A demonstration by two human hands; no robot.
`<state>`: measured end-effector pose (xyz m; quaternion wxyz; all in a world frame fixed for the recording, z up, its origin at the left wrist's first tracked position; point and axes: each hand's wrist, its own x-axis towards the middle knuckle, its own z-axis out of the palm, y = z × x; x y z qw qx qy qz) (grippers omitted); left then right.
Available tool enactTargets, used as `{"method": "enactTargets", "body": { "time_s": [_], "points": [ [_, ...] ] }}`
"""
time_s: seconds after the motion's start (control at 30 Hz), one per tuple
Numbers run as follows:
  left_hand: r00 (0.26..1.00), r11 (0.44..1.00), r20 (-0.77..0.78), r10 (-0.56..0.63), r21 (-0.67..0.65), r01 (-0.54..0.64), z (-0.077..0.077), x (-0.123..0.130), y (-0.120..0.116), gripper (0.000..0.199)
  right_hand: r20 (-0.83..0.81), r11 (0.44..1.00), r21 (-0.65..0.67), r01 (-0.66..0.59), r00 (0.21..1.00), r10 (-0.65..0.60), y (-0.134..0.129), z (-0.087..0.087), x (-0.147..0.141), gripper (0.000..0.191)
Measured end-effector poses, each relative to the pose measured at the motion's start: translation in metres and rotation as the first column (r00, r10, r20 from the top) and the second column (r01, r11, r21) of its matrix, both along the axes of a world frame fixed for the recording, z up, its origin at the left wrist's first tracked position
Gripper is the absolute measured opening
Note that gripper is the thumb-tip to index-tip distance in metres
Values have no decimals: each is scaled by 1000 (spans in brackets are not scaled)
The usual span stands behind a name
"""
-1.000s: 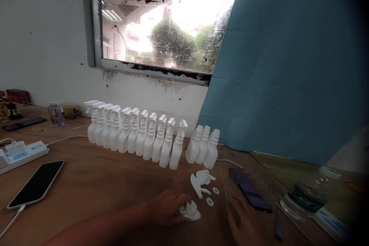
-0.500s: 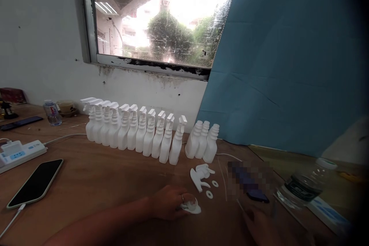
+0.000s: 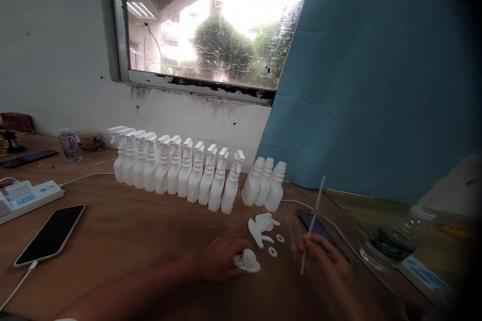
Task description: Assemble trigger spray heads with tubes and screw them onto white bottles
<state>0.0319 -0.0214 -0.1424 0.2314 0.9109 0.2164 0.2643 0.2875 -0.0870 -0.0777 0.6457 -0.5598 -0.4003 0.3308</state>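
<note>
My left hand (image 3: pixel 218 260) is closed around a white spray trigger head (image 3: pixel 247 260) just above the wooden table, its round collar facing up. Between the fingertips of my right hand (image 3: pixel 324 256) is a thin, translucent dip tube (image 3: pixel 318 205), tilted with its upper end leaning right. Loose spray trigger heads (image 3: pixel 259 230) lie beyond my left hand, with two white ring washers (image 3: pixel 272 252) beside them. More thin tubes (image 3: pixel 289 228) rest on the table left of my right hand.
A row of white spray bottles with trigger heads (image 3: pixel 196 175) stands along the wall. Three bottles without heads (image 3: pixel 276 188) are to its right. A water bottle (image 3: pixel 395 241) and a dark phone (image 3: pixel 312 223) are at right; another phone (image 3: pixel 52 233) and a power strip (image 3: pixel 30 200) at left.
My right hand has come up and left from the table's lower right, now with a dip tube raised in it. The trigger head in my left hand has turned so its collar shows.
</note>
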Motion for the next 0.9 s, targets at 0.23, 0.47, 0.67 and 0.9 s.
{"method": "enactTargets", "body": {
  "time_s": [0.23, 0.47, 0.67, 0.9],
  "points": [
    [976, 983, 164, 145, -137, -123, -12, 3, 10, 40, -460, 835, 263, -484, 698, 549, 51, 22, -73, 13],
    [985, 985, 72, 155, -85, -149, -17, 6, 15, 31, -528, 816, 301, -494, 626, 573, 66, -1, -92, 11],
    [988, 987, 42, 148, -63, -146, -15, 4, 15, 29, -568, 773, 221, -595, 566, 598, 65, -19, -97, 47],
    [992, 990, 22, 126, -58, -125, -11, 1, 14, 30, -587, 764, 200, -613, 549, 595, 65, -20, -101, 53]
  ]
}}
